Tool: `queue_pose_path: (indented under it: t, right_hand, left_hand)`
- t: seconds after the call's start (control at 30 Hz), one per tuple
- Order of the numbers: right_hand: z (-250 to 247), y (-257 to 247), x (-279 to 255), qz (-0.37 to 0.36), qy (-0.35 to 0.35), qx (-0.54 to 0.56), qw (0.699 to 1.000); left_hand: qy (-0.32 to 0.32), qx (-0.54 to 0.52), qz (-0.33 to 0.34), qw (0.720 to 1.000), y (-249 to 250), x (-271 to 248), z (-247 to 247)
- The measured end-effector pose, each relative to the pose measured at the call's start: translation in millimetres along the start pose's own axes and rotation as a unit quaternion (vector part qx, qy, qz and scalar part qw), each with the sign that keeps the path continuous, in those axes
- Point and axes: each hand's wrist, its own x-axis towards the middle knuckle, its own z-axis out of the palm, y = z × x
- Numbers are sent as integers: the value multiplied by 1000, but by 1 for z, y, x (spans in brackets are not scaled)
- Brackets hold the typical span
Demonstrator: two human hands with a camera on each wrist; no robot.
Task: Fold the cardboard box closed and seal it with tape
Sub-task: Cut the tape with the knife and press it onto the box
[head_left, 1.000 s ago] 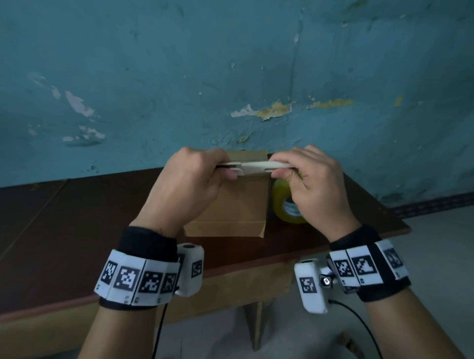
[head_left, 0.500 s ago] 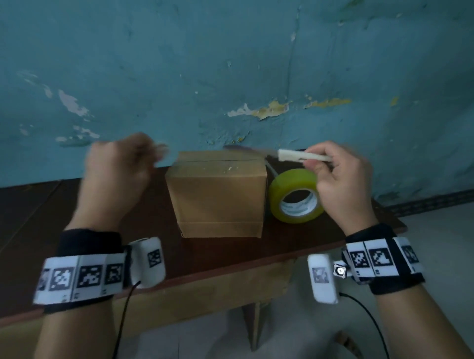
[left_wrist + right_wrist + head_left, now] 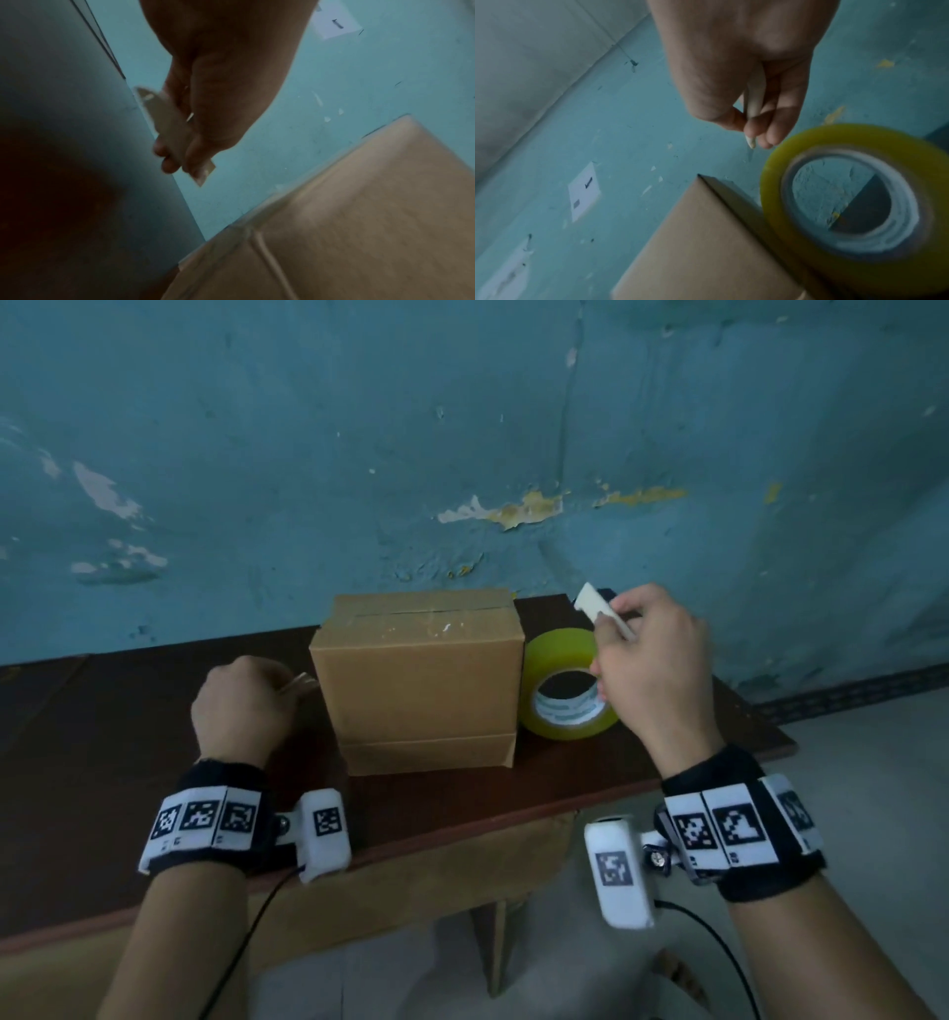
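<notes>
The brown cardboard box (image 3: 418, 680) stands on the dark wooden table (image 3: 128, 752) with its top flaps folded flat and clear tape glinting along the seam. A yellow tape roll (image 3: 565, 695) stands on edge against the box's right side. My left hand (image 3: 277, 683), low beside the box's left face, pinches a thin pale blade-like piece (image 3: 167, 125). My right hand (image 3: 616, 621) is above the tape roll and pinches a white flat piece (image 3: 598, 608), seen edge-on as the same white piece (image 3: 753, 101) in the right wrist view.
A blue wall (image 3: 462, 428) with flaking paint rises right behind the table. The table's front edge (image 3: 462, 834) runs just ahead of my wrists, and its right corner ends near the tape roll. Pale floor (image 3: 847, 788) lies to the right.
My hands, together on one white object above the box, have pulled apart. The left has dropped beside the box's left face with a thin piece; the right moved right with the white piece.
</notes>
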Motion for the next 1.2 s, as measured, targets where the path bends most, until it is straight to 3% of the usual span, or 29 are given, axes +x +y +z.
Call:
queue_pose_path:
  t: [0.1,0.17,0.27,0.37,0.43,0.53,0.6,0.67,1.0,1.2]
  right_hand:
    - [7,-2,-6,19,-27,23,999]
    - [8,-5,-7,32,-37,31,998]
    - [6,-10,-8,52,-44,47,997]
    - [5,-12,-13,60,-57,50,995]
    - [9,-10,-16,51,-58,35,996]
    - [12,-8,-19,51,-50,26,997]
    - [11,-9,-21,50,-47,20,997]
    - [10,-10,-24,50,-51,27,997]
    - [-4,-40,-49,23,-123,55,991]
    - [-2,-62,-68,-16,-145,-38,989]
  left_hand:
    - [6,-14,-31,999,9,-3,0]
    - [71,-42,-23,996,27,-10,-9]
    - [194,-119,65,971,56,-18,-35]
    - [219,-167,147,950,79,-24,-64]
    - [184,-130,209,952,96,-34,-79]
    - [-1,-14,270,963,128,-56,-83]
    - [-80,87,276,954,142,-62,-70]
    - [-86,142,289,943,140,-55,-55]
    - [-105,136,326,930,115,-20,-46]
    - [-114,139,309,934,114,-20,-46]
